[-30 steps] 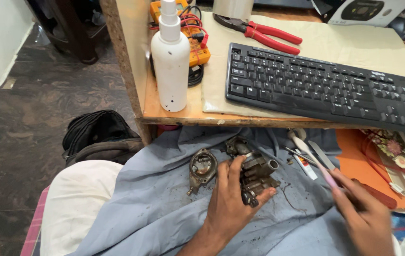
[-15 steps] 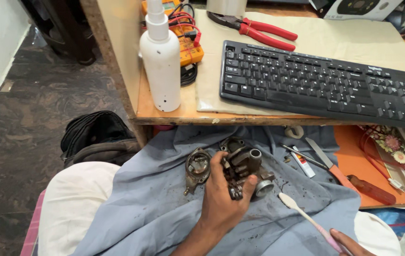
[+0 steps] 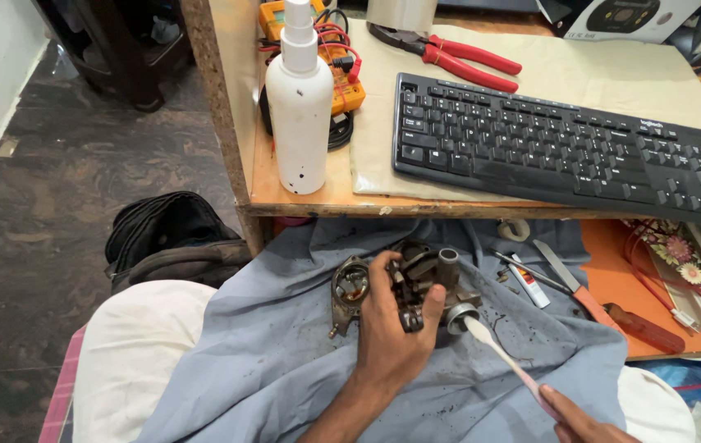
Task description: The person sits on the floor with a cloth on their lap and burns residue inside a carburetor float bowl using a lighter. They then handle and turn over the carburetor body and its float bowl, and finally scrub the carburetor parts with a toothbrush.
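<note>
the left hand [image 3: 391, 332] is closing its fingers round a grimy dark-metal carburettor body [image 3: 426, 277], holding it up just above the stained blue-grey cloth [image 3: 285, 361] spread over the lap. the right hand [image 3: 584, 420] is showing only at the bottom edge, pinching the handle of a white and pink toothbrush [image 3: 505, 358] whose head is touching the round opening at the carburettor's lower right side. a separate dirty metal bowl-shaped part [image 3: 349, 289] is lying on the cloth just beside the left hand, so the unit is already partly taken apart. judging by the dark grime covering the metal and the specks on the cloth, the scrubbing is looking far from finished. a red-handled screwdriver [image 3: 613, 312] is lying near, on the orange surface [image 3: 613, 275], and a white spray bottle [image 3: 300, 107] is standing on the wooden desk [image 3: 301, 197] above
</note>
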